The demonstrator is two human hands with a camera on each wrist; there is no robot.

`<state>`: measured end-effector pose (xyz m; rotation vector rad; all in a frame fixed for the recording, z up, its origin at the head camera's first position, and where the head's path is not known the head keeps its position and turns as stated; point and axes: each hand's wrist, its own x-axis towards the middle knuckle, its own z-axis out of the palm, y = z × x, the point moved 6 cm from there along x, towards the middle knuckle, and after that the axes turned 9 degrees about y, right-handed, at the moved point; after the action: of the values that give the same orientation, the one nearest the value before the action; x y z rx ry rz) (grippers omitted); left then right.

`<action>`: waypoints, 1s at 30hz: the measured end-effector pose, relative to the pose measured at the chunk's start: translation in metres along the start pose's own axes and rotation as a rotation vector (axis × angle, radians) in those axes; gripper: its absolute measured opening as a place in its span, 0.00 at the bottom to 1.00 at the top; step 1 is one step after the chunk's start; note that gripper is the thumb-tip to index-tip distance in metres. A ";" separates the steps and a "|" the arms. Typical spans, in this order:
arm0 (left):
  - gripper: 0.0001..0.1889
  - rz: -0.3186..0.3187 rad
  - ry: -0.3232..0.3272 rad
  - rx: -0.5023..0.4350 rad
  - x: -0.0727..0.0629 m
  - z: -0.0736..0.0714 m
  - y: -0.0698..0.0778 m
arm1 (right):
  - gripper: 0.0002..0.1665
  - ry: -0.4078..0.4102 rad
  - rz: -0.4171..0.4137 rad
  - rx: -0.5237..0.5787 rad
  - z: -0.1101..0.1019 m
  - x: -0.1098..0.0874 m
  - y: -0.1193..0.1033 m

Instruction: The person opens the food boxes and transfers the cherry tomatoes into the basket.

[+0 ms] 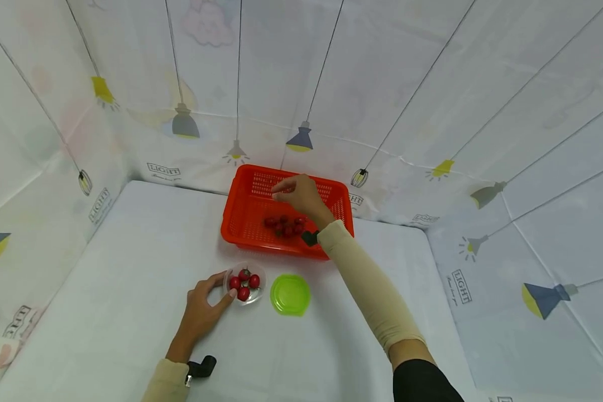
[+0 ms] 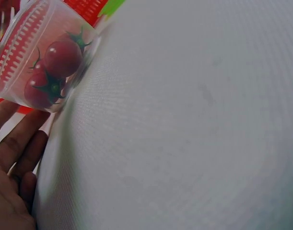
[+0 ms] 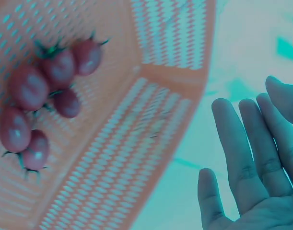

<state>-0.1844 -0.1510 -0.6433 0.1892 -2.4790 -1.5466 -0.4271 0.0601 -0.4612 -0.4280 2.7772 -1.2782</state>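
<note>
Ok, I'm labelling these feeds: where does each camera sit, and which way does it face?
Head: worn on the head, facing forward and down at the red basket, clear cup and green lid; left hand, right hand and pale sleeves show.
Left wrist: worn there, facing the cup's tomatoes and white tabletop; that hand's fingers show.
Right wrist: worn there, facing the basket and tomatoes inside; that hand's fingers show.
Head and left wrist share the cup.

The basket (image 1: 233, 215) is showing bright orange-red with a slotted pattern. Inside it, tomatoes (image 1: 287, 229) are gleaming dark red (their stalks (image 3: 50, 50) are showing green). Before the basket, a cup (image 1: 254, 296) is appearing colourless, a lid (image 1: 290, 294) lime green. Behind the basket, white wall cloth (image 1: 268, 72) is displaying yellow, grey and navy lamps (image 1: 300, 137).
</note>
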 end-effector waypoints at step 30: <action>0.30 -0.009 -0.019 0.000 -0.002 0.001 0.005 | 0.19 0.013 -0.172 0.021 0.066 -0.168 -0.018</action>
<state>-0.1828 -0.1474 -0.6400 0.1869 -2.4964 -1.5595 -0.2514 0.0463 -0.5022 -0.6723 2.7866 -1.3460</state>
